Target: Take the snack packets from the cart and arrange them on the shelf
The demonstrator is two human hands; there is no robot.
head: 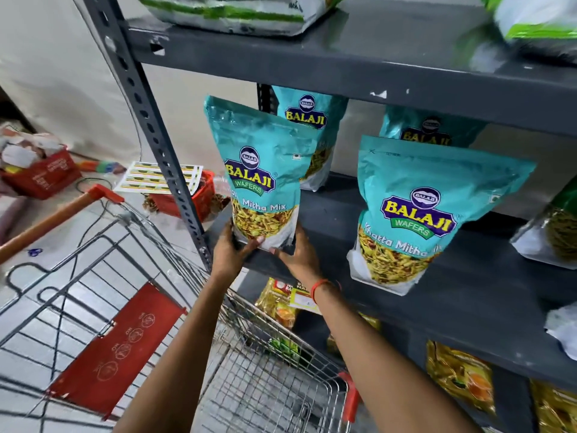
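Observation:
A teal Balaji snack packet [262,170] stands upright at the left front edge of the grey middle shelf [337,214]. My left hand [232,250] and my right hand [296,254] both grip its bottom corners. A second teal packet [418,214] stands to the right on the same shelf. Two more teal packets [307,120] stand behind them. The wire cart [249,370] is below my arms, and its basket looks bare where it shows.
A grey upright post [150,126] frames the shelf's left side. Green-white bags [237,14] lie on the top shelf and yellow packets [459,373] on the bottom one. Red baskets [40,176] sit on the floor at left. The cart's red flap [118,348] hangs down.

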